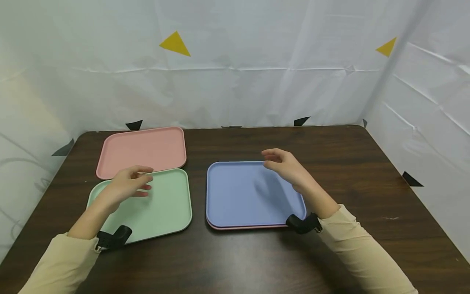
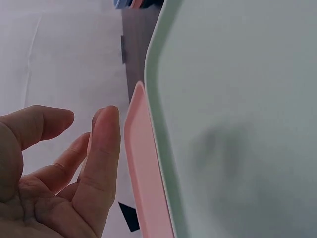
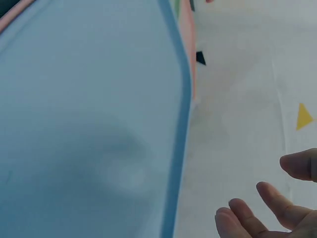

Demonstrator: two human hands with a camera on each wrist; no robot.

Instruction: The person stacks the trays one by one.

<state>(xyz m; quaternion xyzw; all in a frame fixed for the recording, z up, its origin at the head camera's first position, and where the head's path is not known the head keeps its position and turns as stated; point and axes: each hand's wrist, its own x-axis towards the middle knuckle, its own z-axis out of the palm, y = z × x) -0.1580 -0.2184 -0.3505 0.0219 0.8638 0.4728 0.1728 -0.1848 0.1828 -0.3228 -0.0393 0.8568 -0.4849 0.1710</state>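
Head view shows a dark wooden desk (image 1: 238, 261) carrying three flat trays, none with anything in it. Largest in view is the blue tray (image 1: 242, 196), lying near the middle of the desk toward its front edge; a thin pink rim peeks out beneath it, so it seems to be stacked on another tray. Left of it, well apart from the blue one, the green tray (image 1: 161, 208) lies toward the front left corner, and its far edge just overlaps or touches the pink tray (image 1: 147, 149), which sits by the back left corner. The right hand (image 1: 286, 165) hovers above the blue tray's far right corner, fingers loosely spread and holding nothing. The left hand (image 1: 128, 183) hangs over the green tray's far left corner, close to the seam with the pink tray, fingers relaxed and likewise empty.
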